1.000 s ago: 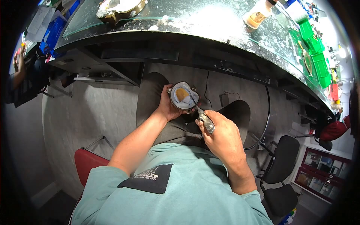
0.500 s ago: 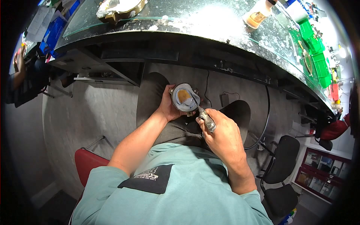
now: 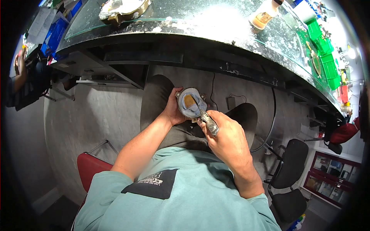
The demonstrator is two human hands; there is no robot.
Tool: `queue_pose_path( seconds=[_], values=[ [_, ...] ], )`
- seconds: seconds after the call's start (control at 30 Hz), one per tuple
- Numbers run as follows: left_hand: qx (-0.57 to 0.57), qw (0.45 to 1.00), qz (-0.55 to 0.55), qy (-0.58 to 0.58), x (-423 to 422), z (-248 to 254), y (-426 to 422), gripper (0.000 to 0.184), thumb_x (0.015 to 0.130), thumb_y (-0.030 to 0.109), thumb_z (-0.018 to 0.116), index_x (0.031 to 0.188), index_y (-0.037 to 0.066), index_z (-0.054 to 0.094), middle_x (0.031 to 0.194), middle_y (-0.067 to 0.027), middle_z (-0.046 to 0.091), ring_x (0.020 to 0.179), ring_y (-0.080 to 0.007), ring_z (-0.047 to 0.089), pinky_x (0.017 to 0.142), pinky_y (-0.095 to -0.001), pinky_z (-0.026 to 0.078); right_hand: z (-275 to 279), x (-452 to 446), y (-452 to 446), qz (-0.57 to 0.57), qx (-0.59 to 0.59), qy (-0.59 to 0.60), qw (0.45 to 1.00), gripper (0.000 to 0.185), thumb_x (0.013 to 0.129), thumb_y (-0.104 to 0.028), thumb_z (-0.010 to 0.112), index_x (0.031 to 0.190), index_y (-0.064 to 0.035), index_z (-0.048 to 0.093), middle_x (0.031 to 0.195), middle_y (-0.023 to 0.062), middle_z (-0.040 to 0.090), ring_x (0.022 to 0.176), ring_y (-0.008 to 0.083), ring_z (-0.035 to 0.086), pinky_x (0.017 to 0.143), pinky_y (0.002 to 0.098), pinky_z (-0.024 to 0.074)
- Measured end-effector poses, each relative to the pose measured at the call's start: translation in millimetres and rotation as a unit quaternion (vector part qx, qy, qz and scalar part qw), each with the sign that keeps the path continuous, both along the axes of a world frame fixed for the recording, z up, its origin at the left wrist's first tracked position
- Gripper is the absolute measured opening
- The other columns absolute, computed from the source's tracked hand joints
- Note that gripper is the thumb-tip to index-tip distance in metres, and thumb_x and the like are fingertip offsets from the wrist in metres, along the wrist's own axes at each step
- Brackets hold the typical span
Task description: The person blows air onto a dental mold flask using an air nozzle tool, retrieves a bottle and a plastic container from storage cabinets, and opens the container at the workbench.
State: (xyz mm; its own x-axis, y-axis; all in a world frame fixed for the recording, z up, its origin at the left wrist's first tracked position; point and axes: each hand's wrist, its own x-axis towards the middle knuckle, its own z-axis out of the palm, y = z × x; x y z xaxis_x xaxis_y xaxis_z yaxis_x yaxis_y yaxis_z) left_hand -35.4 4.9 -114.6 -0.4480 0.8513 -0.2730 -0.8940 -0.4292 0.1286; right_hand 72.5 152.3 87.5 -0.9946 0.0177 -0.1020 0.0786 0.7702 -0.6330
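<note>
My left hand (image 3: 174,109) is wrapped around the left side of a round metal flask (image 3: 194,119), held over my lap. Pale bluish-white plaster (image 3: 187,111) fills it, with a yellow-brown patch (image 3: 189,101) near the middle. In my right hand (image 3: 229,133) is a knife (image 3: 210,124) with a worn grey handle. Its thin dark blade reaches over the plaster towards the yellow-brown patch; whether the tip touches is too small to tell. My right fingertips are close to the flask's lower right rim.
Ahead is a workbench (image 3: 162,26) bearing another plaster-filled metal flask (image 3: 122,10), a bottle of orange-brown liquid (image 3: 263,17) and green bins (image 3: 330,69). A black chair (image 3: 291,163) stands at right, a red one (image 3: 92,169) at left. Another person's arm (image 3: 21,71) shows far left.
The knife has shifted slightly left and its blade now lies further over the plaster, nearer the yellow-brown patch. The flask has moved slightly towards my body.
</note>
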Motion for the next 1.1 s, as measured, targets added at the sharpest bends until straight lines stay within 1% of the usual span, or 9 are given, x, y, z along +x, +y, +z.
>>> queue_pose_path(
  seconds=[0.13,0.33,0.53,0.63,0.73,0.83,0.93,1.03,1.1],
  values=[
    [-0.031,0.999,0.007,0.003,0.5,-3.0,0.2,0.075,0.097,0.061,0.037,0.142,0.004,0.055,0.147,-0.0209,0.055,0.135,-0.0511,0.052,0.114,-0.0628,0.042,5.0,-2.2,-4.1,-0.008,-0.014,-0.028,0.999,0.023,0.092,-0.016,0.075,0.109,-0.0014,0.069,0.096,0.0185,0.072,0.088,0.0391,0.071,0.075,0.0435,0.0568],
    [0.016,0.999,0.003,-0.051,0.6,-0.9,-1.1,0.079,0.096,0.063,0.037,0.143,0.002,0.054,0.146,-0.0197,0.056,0.134,-0.0515,0.053,0.113,-0.0666,0.041,6.8,-0.9,-6.3,0.016,-0.025,-0.047,0.998,0.025,0.093,-0.017,0.075,0.11,-0.0008,0.069,0.097,0.0179,0.072,0.088,0.0387,0.071,0.075,0.0434,0.0569],
    [0.079,0.995,-0.048,-0.025,-6.8,-11.6,-5.2,0.086,0.093,0.068,0.033,0.15,0.004,0.048,0.143,-0.0268,0.057,0.124,-0.048,0.062,0.094,-0.0589,0.058,11.5,8.8,-11.0,0.044,0.001,-0.064,0.997,0.029,0.093,-0.019,0.075,0.114,-0.0009,0.066,0.097,0.0164,0.071,0.087,0.0365,0.072,0.075,0.0435,0.0574],
    [0.055,0.998,-0.035,-0.025,-5.5,-11.1,-3.8,0.089,0.092,0.07,0.032,0.152,0.005,0.046,0.142,-0.0307,0.056,0.121,-0.047,0.064,0.085,-0.0535,0.062,8.4,11.1,-11.2,0.063,0.014,-0.056,0.996,0.03,0.094,-0.02,0.074,0.115,-0.0008,0.065,0.097,0.0161,0.071,0.086,0.036,0.072,0.075,0.0435,0.0579],
    [0.035,0.999,-0.032,-0.02,-5.1,-8.3,-3.9,0.09,0.093,0.07,0.032,0.153,0.005,0.045,0.141,-0.0307,0.057,0.122,-0.0473,0.064,0.084,-0.0524,0.062,11.1,11.4,-12.9,0.072,-0.004,-0.052,0.996,0.023,0.096,-0.02,0.069,0.105,-0.0001,0.061,0.095,0.0196,0.069,0.087,0.0393,0.07,0.074,0.0481,0.0578],
    [0.026,0.999,-0.027,-0.021,-4.7,-9.5,-3.3,0.09,0.093,0.07,0.032,0.153,0.005,0.045,0.142,-0.0311,0.056,0.122,-0.0481,0.063,0.083,-0.0521,0.062,8.9,9.6,-13.9,0.069,0.023,-0.065,0.995,0.03,0.094,-0.02,0.075,0.114,-0.0006,0.065,0.098,0.0159,0.071,0.085,0.0362,0.072,0.075,0.0436,0.0582],
    [0.027,0.999,-0.021,-0.035,-4.2,-7.5,-3.6,0.089,0.093,0.069,0.032,0.152,0.004,0.046,0.143,-0.0315,0.055,0.122,-0.0497,0.062,0.084,-0.0528,0.061,4.2,9.5,-13.1,0.072,0.023,-0.04,0.996,0.03,0.094,-0.021,0.074,0.114,-0.0005,0.065,0.098,0.0162,0.071,0.086,0.0363,0.072,0.075,0.0435,0.0582],
    [0.04,0.999,-0.019,-0.033,-4.7,-9.5,-4.2,0.087,0.094,0.068,0.033,0.15,0.004,0.049,0.143,-0.032,0.055,0.123,-0.0515,0.061,0.086,-0.0548,0.061,6.1,5.8,-16.6,0.061,0.013,-0.07,0.996,0.03,0.094,-0.021,0.074,0.113,0.0,0.064,0.098,0.0165,0.07,0.086,0.0367,0.072,0.074,0.0436,0.0582],
    [0.033,0.998,-0.006,-0.048,-4.7,-9.9,-3.1,0.084,0.094,0.066,0.034,0.147,0.004,0.051,0.143,-0.0323,0.055,0.124,-0.052,0.06,0.092,-0.0579,0.059,2.9,3.5,-18.4,0.06,0.008,-0.047,0.997,0.029,0.094,-0.02,0.074,0.113,0.0002,0.064,0.098,0.0167,0.07,0.085,0.0371,0.072,0.074,0.0438,0.0582]
  ],
)
